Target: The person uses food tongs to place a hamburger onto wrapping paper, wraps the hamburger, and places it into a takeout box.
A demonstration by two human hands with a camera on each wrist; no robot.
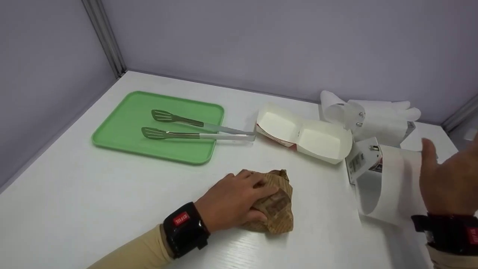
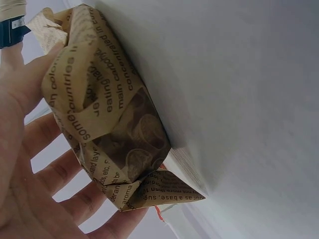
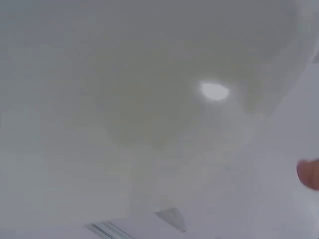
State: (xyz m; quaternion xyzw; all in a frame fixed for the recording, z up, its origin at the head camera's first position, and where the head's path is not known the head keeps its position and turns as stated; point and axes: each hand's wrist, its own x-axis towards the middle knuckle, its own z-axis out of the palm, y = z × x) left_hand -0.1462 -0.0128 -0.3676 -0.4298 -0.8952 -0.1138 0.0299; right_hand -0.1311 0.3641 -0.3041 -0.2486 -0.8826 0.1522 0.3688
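A packet wrapped in brown printed paper (image 1: 281, 209) lies on the white table, with my left hand (image 1: 233, 200) gripping it from the left and above. In the left wrist view, the thumb and spread fingers are around the creased packet (image 2: 99, 99), which has printed words and a dark picture. At the right edge my right hand (image 1: 450, 179) is raised beside a curved white sheet (image 1: 401, 183), thumb up and holding nothing visible; its fingers are partly cut off. A blurred white surface fills most of the right wrist view, with one fingertip (image 3: 310, 174) at its edge.
An unfolded white carton (image 1: 325, 144) sits beyond the packet. Metal tongs (image 1: 183, 135) lie across a green tray (image 1: 119, 147) at the back left. More curved white pieces with metal fasteners (image 1: 381, 117) stand at the back right, near the wall.
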